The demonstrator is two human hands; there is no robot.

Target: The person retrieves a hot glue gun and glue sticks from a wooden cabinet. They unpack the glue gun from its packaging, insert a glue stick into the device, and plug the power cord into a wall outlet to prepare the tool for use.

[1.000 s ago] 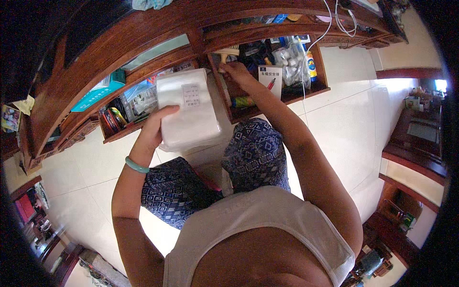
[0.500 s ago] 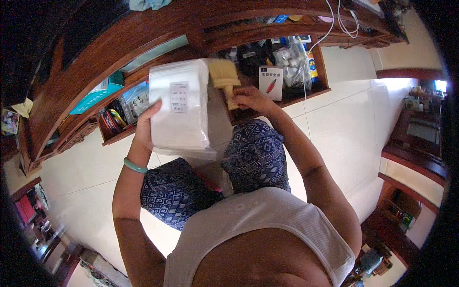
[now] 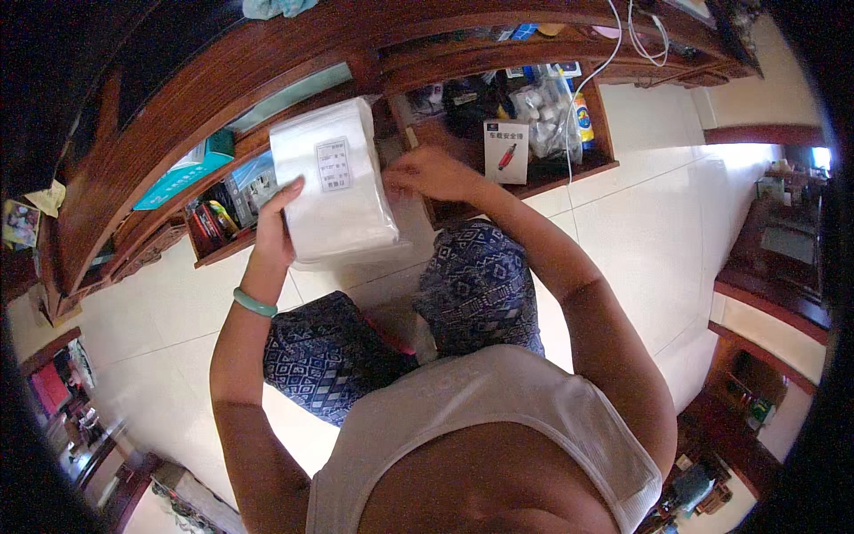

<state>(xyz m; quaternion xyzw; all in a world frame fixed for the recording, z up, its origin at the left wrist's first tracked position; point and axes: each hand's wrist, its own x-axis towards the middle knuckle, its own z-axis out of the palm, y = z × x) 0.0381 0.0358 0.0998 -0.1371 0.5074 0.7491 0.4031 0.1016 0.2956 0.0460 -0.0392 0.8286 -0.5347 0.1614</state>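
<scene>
Left hand (image 3: 279, 218) clamped on white plastic packet (image 3: 342, 218); right hand (image 3: 429, 173) half-curled by its edge, hold unclear.

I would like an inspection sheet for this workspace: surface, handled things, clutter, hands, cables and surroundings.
Surface: pale tiled floor below open wooden left drawer and right drawer.
Handled things: labelled white plastic packet.
Clutter: white box, clear bag and yellow-blue container at the right drawer; teal box at left.
Left hand: grips packet's left side.
Right hand: near packet's right edge; grip unclear.
Cables: white cable hangs across right drawer.
Surroundings: dark wooden furniture at right.
</scene>
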